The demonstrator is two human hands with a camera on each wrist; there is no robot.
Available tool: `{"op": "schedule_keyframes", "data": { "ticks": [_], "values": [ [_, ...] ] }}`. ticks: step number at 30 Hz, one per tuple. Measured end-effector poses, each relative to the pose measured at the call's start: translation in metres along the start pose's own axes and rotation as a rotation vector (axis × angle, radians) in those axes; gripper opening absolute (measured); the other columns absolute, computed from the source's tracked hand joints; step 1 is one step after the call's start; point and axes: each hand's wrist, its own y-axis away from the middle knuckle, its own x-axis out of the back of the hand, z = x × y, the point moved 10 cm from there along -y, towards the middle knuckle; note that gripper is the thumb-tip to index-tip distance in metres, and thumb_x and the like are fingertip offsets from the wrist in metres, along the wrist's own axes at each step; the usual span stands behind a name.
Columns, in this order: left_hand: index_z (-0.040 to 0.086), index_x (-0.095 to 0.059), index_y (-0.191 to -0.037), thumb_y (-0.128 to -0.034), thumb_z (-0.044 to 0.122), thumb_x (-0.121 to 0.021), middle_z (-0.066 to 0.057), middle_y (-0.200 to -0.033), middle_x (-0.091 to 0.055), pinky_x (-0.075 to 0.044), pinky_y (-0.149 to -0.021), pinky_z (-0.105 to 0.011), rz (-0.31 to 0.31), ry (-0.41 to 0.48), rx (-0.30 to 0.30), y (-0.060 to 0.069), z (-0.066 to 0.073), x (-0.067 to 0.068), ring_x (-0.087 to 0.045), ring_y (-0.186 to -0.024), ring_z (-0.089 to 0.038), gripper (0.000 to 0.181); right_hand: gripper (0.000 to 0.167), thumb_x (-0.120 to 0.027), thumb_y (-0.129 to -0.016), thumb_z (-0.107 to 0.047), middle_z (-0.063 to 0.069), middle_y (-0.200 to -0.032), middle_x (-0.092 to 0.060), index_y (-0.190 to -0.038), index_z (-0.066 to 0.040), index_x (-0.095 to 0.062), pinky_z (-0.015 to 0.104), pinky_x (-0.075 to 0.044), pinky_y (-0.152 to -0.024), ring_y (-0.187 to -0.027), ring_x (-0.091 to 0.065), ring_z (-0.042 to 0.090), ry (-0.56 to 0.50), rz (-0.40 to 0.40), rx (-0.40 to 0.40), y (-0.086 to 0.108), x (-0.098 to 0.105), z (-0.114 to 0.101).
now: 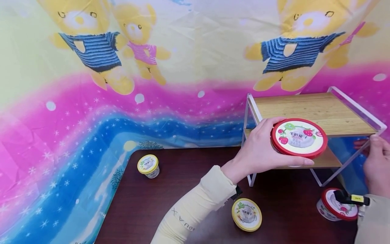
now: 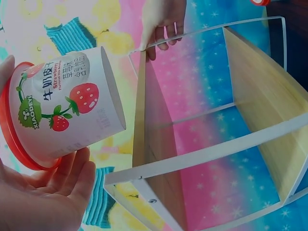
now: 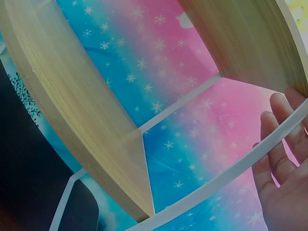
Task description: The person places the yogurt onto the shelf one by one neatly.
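In the head view my left hand grips a strawberry milk tub with a red lid, raised in front of a two-tier shelf rack. The left wrist view shows the white tub lying sideways in that view, strawberries printed on its side, fingers and thumb about its lid end. At the rack's right front corner, my right hand holds the edge of the upper board between thumb and index finger. Its other fingers hang loosely behind the white frame in the right wrist view.
On the dark table stand a yellow-lidded tub at the back left, another yellow-lidded tub near the front, and a red-lidded tub by my right wrist. A cloth backdrop with printed bears hangs behind.
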Motion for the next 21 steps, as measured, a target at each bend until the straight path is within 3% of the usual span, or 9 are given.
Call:
{"op": "schedule_keyframes", "data": {
  "ticks": [9,21],
  "values": [
    [0.030,-0.039,-0.148,-0.0709,0.048,-0.091,0.020,-0.129,-0.046,-0.047,-0.077,-0.011,0.051,-0.014,-0.023,-0.005,0.002,0.008,-0.039,-0.115,0.009,0.095,0.037,-0.038,-0.109,-0.042,-0.024,-0.095,-0.059,-0.131,-0.030,-0.066,0.028,-0.022,-0.116,-0.099,-0.050,-0.003,0.022,-0.005,0.059,-0.007,0.001,-0.001],
    [0.031,-0.040,-0.146,-0.0703,0.047,-0.092,0.021,-0.125,-0.047,-0.049,-0.074,-0.012,0.076,0.027,-0.008,-0.007,0.002,0.013,-0.041,-0.112,0.009,0.093,0.036,-0.035,-0.108,-0.047,-0.023,-0.098,-0.058,-0.116,-0.031,-0.066,0.031,-0.017,-0.118,-0.100,-0.049,-0.003,0.025,-0.039,0.028,-0.001,-0.001,-0.001]
  ]
}}
